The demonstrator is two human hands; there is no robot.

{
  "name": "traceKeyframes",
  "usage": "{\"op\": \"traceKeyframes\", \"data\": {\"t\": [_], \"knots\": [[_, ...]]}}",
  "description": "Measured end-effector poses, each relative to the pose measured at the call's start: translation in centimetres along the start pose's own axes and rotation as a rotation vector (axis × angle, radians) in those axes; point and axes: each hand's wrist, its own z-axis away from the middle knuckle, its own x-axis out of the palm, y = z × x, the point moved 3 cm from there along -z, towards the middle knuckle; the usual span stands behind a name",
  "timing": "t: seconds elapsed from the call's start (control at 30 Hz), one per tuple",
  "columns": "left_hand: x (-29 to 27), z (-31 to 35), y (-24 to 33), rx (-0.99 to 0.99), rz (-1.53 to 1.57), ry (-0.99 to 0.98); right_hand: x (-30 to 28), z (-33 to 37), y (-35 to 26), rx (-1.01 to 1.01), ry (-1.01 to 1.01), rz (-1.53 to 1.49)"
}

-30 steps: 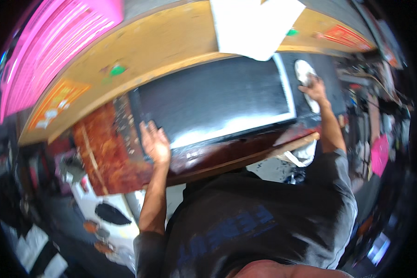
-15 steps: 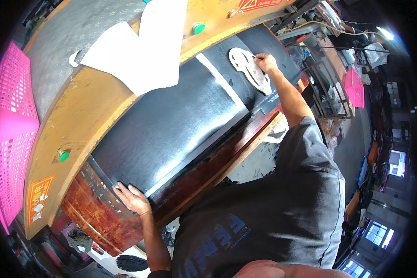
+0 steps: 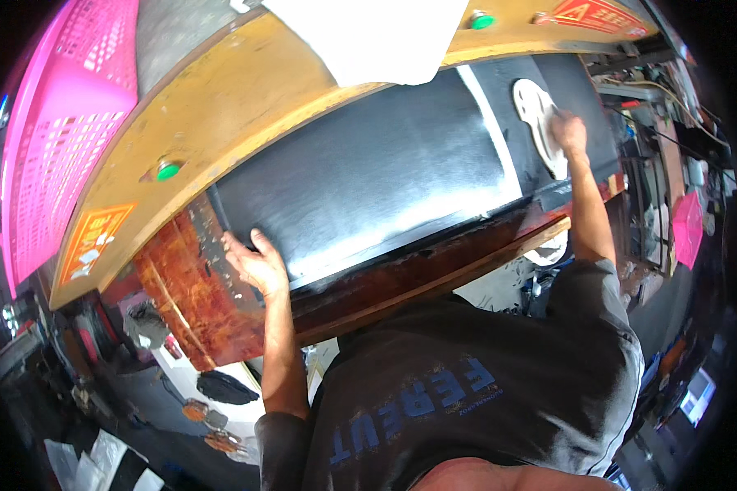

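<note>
A yellow beam (image 3: 246,102) is seen beyond a black sheet (image 3: 360,164). To the right of the sheet, past a white strip (image 3: 495,127), a white piece (image 3: 544,132) is laid. Compared with half a second earlier, the view has been swung; the layout is judged little altered. The hands are held well apart: the left hand (image 3: 258,266) is spread at the sheet's near left corner; the right hand (image 3: 571,133) is blurred at the piece's right edge, its grip indeterminable.

I see a worn reddish-brown bench (image 3: 192,299) carrying 1 wide black sheet (image 3: 356,168); left of that sheet the bench's mottled top shows, and beyond its right-hand pale strip (image 3: 490,119) sits 1 white cut-out form (image 3: 540,124).
</note>
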Motion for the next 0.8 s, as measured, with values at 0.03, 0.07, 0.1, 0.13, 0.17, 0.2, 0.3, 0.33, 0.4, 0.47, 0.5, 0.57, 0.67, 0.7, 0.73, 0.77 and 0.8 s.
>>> {"op": "traceKeyframes", "data": {"t": [0.03, 0.07, 0.1, 0.13, 0.17, 0.2, 0.3, 0.33, 0.4, 0.47, 0.5, 0.57, 0.67, 0.7, 0.73, 0.77, 0.8], "knots": [[0.5, 0.0, 0.4, 0.005, -0.104, 0.015, 0.2, 0.0, 0.1, 0.041, -0.031, -0.004], [1.0, 0.1, 0.8, 0.045, -0.173, 0.047, 0.2, 0.0, 0.2, 0.067, 0.007, -0.004], [1.5, 0.6, 0.7, -0.046, -0.288, -0.058, 0.1, -0.1, 0.3, 0.056, 0.026, 0.012], [1.8, 0.6, 1.0, 0.003, -0.295, -0.017, 0.2, -0.2, 0.4, 0.055, 0.044, 0.052], [1.8, 1.0, 1.2, 0.051, -0.262, 0.023, 0.4, -0.4, 0.6, 0.08, 0.007, -0.033], [1.8, 1.1, 1.0, 0.026, -0.234, -0.022, 0.6, -0.4, 1.0, 0.162, 0.012, -0.118], [1.6, 1.2, 1.2, 0.209, -0.262, 0.073, 2.0, -1.0, 1.4, 0.218, -0.076, -0.191], [1.6, 1.2, 1.2, 0.225, -0.262, 0.087, 2.3, -1.3, 1.5, 0.179, -0.042, -0.165], [1.6, 1.1, 1.1, 0.249, -0.258, 0.093, 3.2, -1.9, 2.2, 0.072, -0.035, -0.111], [1.8, 1.1, 1.0, 0.227, -0.276, 0.084, 3.0, -2.2, 4.2, 0.155, 0.078, -0.313], [1.8, 1.1, 1.0, 0.227, -0.28, 0.087, 2.4, -2.4, 5.2, 0.169, 0.116, -0.315], [1.9, 1.2, 1.0, 0.236, -0.288, 0.104, 1.1, -2.1, 7.0, 0.252, 0.072, -0.298], [2.1, 1.1, 0.6, 0.163, -0.285, 0.051, -0.6, 0.1, 6.1, 0.129, -0.017, -0.3], [2.2, 1.1, 0.5, 0.151, -0.288, 0.056, -0.5, 1.3, 4.5, 0.014, -0.126, -0.285], [2.2, 1.0, 0.5, 0.155, -0.306, 0.054, -0.3, 2.6, 2.7, -0.072, -0.231, -0.263], [2.2, 1.0, 0.5, 0.16, -0.311, 0.053, 0.0, 4.0, 1.3, -0.06, -0.252, -0.113], [2.2, 1.0, 0.5, 0.158, -0.304, 0.052, 0.2, 5.0, -0.3, -0.104, -0.27, 0.007]]}}
